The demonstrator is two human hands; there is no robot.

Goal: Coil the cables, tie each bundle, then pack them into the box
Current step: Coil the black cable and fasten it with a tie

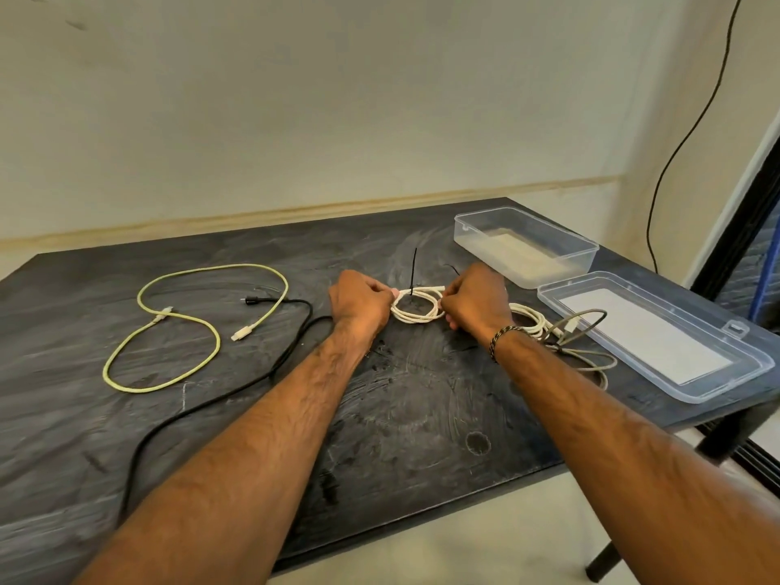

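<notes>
Nearest the camera, 2 bare forearms run forward over the dark table [422, 415] and converge at its middle. The left hand [358, 304] and the right hand [477, 304] flank 1 small white cable coil [418, 308], which lies between them with its long axis running left to right. Both hands touch it and neither is nearer than the other. The left hand's fingers are curled and pinch the coil's left end; the right hand's fingers are curled and pinch its right end, where the cable's plug end projects. Individual fingertips are hidden behind the knuckles, so the exact grip cannot be told. A black cable tie [415, 268] crosses the coil near its left end, and its free tail stands upright behind. Judgement: the step in hand is tying this bundle, and tightening would require 1 hand to release the coil and reach up for the tail.

Just right of the right wrist lie a second white coil [532, 320] and a grey cable [586, 331]. To the left, well apart, lie a loose yellow-green cable [177, 323] and a loose black cable [236, 394], both uncoiled. Farther right is the clear lid [658, 331], and beyond it, at the far right corner, the clear box [523, 242], open and holding no cable.
</notes>
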